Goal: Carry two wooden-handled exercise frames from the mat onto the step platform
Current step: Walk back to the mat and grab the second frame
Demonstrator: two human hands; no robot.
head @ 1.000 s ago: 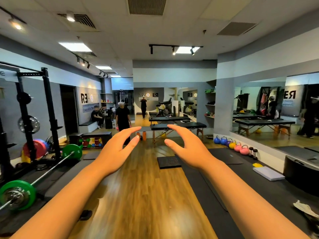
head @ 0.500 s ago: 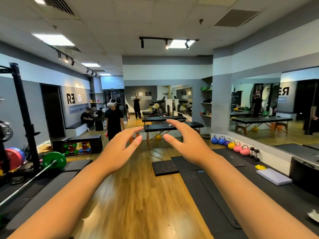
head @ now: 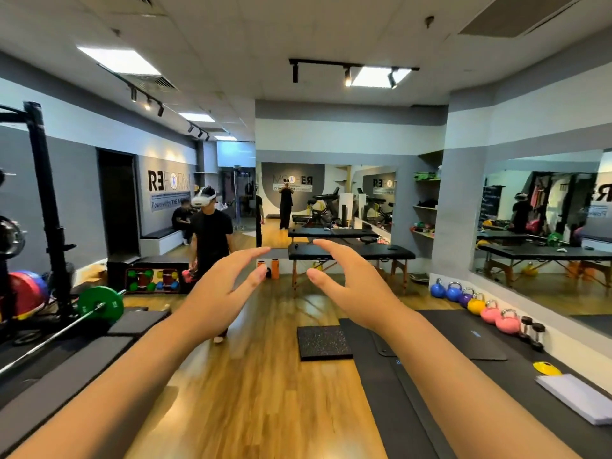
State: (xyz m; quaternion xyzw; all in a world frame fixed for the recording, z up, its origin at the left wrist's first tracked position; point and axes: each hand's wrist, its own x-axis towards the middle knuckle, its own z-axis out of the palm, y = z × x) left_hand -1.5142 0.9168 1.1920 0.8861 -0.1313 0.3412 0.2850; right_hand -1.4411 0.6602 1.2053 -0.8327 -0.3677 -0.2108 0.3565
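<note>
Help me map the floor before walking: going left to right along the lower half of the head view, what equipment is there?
Green barbell plate → speckled square mat → black floor mat → pink kettlebell → yellow cone → white pad.

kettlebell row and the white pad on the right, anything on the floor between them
In the head view, two small black dumbbells and a flat yellow marker lie between the kettlebell row and the white pad.
</note>
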